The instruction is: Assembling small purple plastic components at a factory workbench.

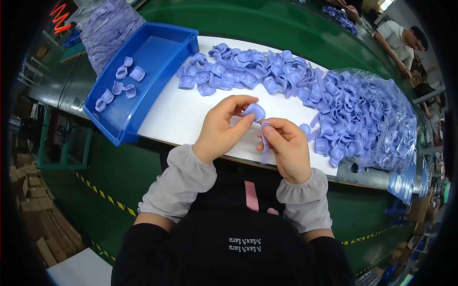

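Observation:
My left hand [224, 126] pinches a curved, glossy lavender plastic piece [255, 112] between thumb and fingers. Close beside it, my right hand [287, 145] is closed on a lavender strap [265, 143], which hangs down below the fingers. The two pieces are held near each other above the white sheet; whether they are joined I cannot tell. Behind my hands lies a long heap of similar lavender pieces [229, 71], some with ribbed straps. A few smaller curled pieces [118, 87] rest in the blue tray [162, 78] at the left.
On the right, a clear plastic bag [398, 119] spills a large pile of lavender pieces over the white sheet [162, 112]. Another full bag [107, 33] stands behind the tray. Across the green work surface [229, 24], a person [400, 45] sits at the far right. Cardboard [52, 229] is stacked at lower left.

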`<action>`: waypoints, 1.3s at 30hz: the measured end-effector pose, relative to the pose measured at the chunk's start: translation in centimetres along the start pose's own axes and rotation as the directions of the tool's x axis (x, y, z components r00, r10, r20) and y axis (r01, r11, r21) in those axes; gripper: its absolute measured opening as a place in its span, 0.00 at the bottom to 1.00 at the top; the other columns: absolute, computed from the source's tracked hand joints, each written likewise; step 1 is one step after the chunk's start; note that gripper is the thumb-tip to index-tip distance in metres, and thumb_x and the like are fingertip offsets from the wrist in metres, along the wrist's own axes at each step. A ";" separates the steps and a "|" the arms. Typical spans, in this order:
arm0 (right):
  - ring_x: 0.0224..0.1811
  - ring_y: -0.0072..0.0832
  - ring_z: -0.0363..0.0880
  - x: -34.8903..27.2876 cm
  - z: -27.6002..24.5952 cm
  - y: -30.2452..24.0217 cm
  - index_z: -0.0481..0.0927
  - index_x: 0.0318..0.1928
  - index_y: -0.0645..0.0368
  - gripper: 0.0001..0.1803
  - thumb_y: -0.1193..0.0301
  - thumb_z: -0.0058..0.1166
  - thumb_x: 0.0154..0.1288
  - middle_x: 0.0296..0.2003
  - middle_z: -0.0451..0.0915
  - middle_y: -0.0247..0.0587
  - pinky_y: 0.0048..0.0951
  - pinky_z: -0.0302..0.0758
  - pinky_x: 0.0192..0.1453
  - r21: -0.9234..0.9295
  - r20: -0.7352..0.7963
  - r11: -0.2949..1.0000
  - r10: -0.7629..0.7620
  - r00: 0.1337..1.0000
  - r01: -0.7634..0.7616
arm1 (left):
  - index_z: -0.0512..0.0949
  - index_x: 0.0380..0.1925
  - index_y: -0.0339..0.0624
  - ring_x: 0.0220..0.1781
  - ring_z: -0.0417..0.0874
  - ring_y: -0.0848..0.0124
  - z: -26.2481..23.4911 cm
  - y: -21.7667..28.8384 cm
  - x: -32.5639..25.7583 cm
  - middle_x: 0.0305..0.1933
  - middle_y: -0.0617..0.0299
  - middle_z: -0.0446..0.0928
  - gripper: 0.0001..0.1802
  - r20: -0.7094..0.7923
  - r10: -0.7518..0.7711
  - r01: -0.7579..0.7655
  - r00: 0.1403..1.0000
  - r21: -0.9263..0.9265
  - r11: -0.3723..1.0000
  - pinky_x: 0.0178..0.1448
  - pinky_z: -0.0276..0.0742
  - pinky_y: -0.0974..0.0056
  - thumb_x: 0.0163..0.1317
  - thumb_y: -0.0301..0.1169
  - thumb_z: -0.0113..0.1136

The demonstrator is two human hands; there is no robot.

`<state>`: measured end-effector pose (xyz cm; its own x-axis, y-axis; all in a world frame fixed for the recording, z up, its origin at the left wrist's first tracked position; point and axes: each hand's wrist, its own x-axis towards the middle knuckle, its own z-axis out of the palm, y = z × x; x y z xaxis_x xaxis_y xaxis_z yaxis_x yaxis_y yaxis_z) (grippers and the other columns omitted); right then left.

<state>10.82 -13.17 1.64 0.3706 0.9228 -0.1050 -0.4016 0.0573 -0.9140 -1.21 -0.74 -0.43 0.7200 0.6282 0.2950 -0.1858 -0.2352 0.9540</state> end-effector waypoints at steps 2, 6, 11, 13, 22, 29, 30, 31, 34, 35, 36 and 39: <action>0.28 0.22 0.75 0.0 0.0 -0.1 0.74 0.48 0.69 0.13 0.76 0.53 0.65 0.32 0.78 0.40 0.24 0.77 0.33 0.009 -0.015 1.000 0.010 1.000 -0.010 | 0.69 0.56 0.32 0.48 0.73 0.75 -0.5 0.9 0.1 0.46 0.60 0.70 0.22 0.056 -0.029 0.028 0.998 0.011 1.000 0.52 0.70 0.69 0.60 0.18 0.54; 0.26 0.21 0.75 0.1 0.5 -0.1 0.74 0.48 0.68 0.13 0.77 0.53 0.64 0.31 0.77 0.40 0.20 0.74 0.28 -0.002 -0.022 1.000 0.008 1.000 -0.008 | 0.75 0.52 0.37 0.46 0.76 0.74 -0.3 1.0 -0.1 0.46 0.58 0.73 0.17 0.122 -0.024 0.026 0.992 -0.020 0.999 0.51 0.73 0.71 0.61 0.20 0.53; 0.25 0.21 0.75 0.3 0.6 0.5 0.74 0.45 0.68 0.11 0.77 0.53 0.63 0.30 0.77 0.40 0.19 0.73 0.26 0.011 -0.097 0.998 -0.053 0.994 0.054 | 0.72 0.52 0.30 0.52 0.76 0.71 0.3 1.5 -0.8 0.49 0.55 0.73 0.18 0.086 -0.170 0.183 0.982 -0.180 0.966 0.56 0.74 0.67 0.61 0.17 0.53; 0.25 0.22 0.76 0.3 0.7 0.6 0.73 0.43 0.68 0.09 0.78 0.53 0.63 0.29 0.77 0.40 0.20 0.73 0.26 0.017 -0.140 0.998 -0.051 0.989 0.053 | 0.72 0.52 0.29 0.51 0.77 0.71 0.4 1.5 -0.9 0.48 0.55 0.74 0.17 0.074 -0.176 0.187 0.982 -0.179 0.966 0.56 0.75 0.68 0.62 0.17 0.52; 0.25 0.23 0.75 0.3 0.7 0.9 0.73 0.43 0.68 0.09 0.79 0.52 0.63 0.28 0.76 0.41 0.21 0.73 0.26 0.057 -0.155 0.996 -0.065 0.986 0.075 | 0.76 0.46 0.29 0.44 0.79 0.74 0.9 1.2 -1.2 0.43 0.57 0.75 0.13 0.031 -0.167 0.170 0.985 -0.209 0.963 0.49 0.79 0.71 0.61 0.18 0.53; 0.25 0.24 0.75 0.3 0.8 1.0 0.72 0.43 0.68 0.09 0.78 0.51 0.63 0.28 0.75 0.42 0.22 0.72 0.26 0.124 -0.137 0.990 -0.056 0.989 0.073 | 0.76 0.46 0.28 0.45 0.81 0.71 0.7 1.5 -1.3 0.43 0.54 0.78 0.12 0.051 -0.191 0.198 0.980 -0.244 0.949 0.51 0.79 0.69 0.62 0.19 0.53; 0.25 0.23 0.75 0.4 0.7 1.0 0.72 0.43 0.67 0.09 0.79 0.52 0.63 0.28 0.76 0.41 0.22 0.72 0.26 0.115 -0.142 0.991 -0.055 0.988 0.071 | 0.76 0.46 0.27 0.45 0.81 0.70 0.7 1.5 -1.3 0.43 0.54 0.78 0.12 0.061 -0.201 0.210 0.978 -0.267 0.941 0.51 0.79 0.68 0.62 0.20 0.54; 0.25 0.23 0.75 0.4 0.7 1.0 0.72 0.44 0.67 0.09 0.79 0.52 0.63 0.28 0.76 0.41 0.21 0.72 0.25 0.107 -0.146 0.992 -0.053 0.988 0.069 | 0.76 0.46 0.27 0.45 0.81 0.70 0.5 1.8 -1.2 0.43 0.54 0.78 0.12 0.061 -0.201 0.210 0.978 -0.267 0.940 0.51 0.79 0.68 0.62 0.20 0.54; 0.24 0.22 0.75 0.2 0.9 0.9 0.71 0.45 0.67 0.11 0.80 0.53 0.62 0.29 0.76 0.40 0.20 0.71 0.24 0.012 -0.125 0.995 -0.102 0.987 0.104 | 0.75 0.44 0.24 0.45 0.80 0.68 -0.3 2.4 -0.8 0.44 0.52 0.78 0.13 0.145 -0.397 0.412 0.906 -0.513 0.753 0.53 0.78 0.66 0.63 0.23 0.55; 0.24 0.22 0.75 0.2 0.9 0.8 0.71 0.45 0.67 0.11 0.80 0.53 0.62 0.29 0.76 0.40 0.20 0.71 0.24 0.012 -0.125 0.995 -0.101 0.987 0.103 | 0.76 0.43 0.24 0.45 0.81 0.69 -0.4 2.4 -0.6 0.43 0.52 0.78 0.13 0.159 -0.435 0.455 0.886 -0.474 0.754 0.53 0.78 0.66 0.63 0.25 0.55; 0.24 0.21 0.75 0.3 0.8 0.8 0.71 0.45 0.67 0.11 0.80 0.53 0.62 0.29 0.76 0.39 0.19 0.71 0.24 -0.008 -0.113 0.996 -0.092 0.989 0.092 | 0.76 0.42 0.24 0.44 0.81 0.69 -0.4 2.5 -0.5 0.43 0.51 0.78 0.14 0.172 -0.473 0.497 0.864 -0.434 0.752 0.52 0.78 0.66 0.63 0.27 0.55; 0.24 0.20 0.75 0.1 0.6 0.8 0.71 0.46 0.67 0.12 0.80 0.52 0.62 0.29 0.76 0.38 0.18 0.72 0.24 -0.042 -0.069 0.994 -0.099 0.993 0.097 | 0.77 0.41 0.26 0.44 0.80 0.72 -1.0 3.1 -0.4 0.44 0.53 0.78 0.12 0.222 -0.449 0.501 0.866 -0.373 0.781 0.49 0.77 0.68 0.63 0.25 0.56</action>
<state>10.06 -12.79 1.10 0.4655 0.8841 -0.0403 -0.3283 0.1302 -0.9356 -2.73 -0.97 2.46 0.8549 0.4849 -0.1844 -0.0344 0.4077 0.9125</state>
